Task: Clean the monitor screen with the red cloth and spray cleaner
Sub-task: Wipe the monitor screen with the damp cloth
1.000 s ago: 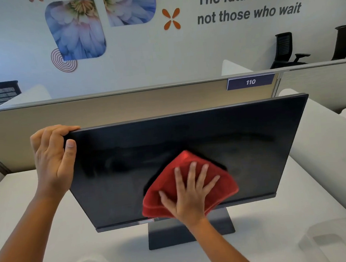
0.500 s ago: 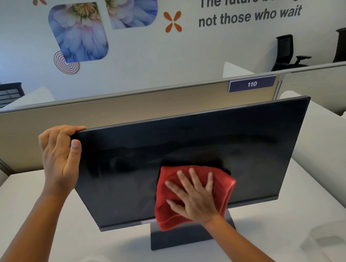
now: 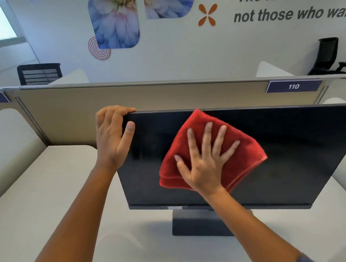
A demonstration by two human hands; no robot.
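A black monitor (image 3: 292, 153) stands on its dark base (image 3: 193, 223) on the white desk, its screen dark. My left hand (image 3: 112, 137) grips the monitor's top left corner, fingers over the top edge and thumb on the front. A folded red cloth (image 3: 241, 152) lies flat against the upper middle of the screen, one corner reaching the top edge. My right hand (image 3: 206, 161) presses on the cloth with fingers spread. No spray cleaner is in view.
The white desk (image 3: 50, 200) runs left and in front of the monitor. A beige partition (image 3: 165, 96) with a "110" label (image 3: 294, 86) stands right behind the monitor. Black office chairs (image 3: 328, 56) sit farther back by the wall.
My right hand has slid the red cloth from the screen's lower edge up to its top edge. The view has shifted left. My left hand stays on the corner.
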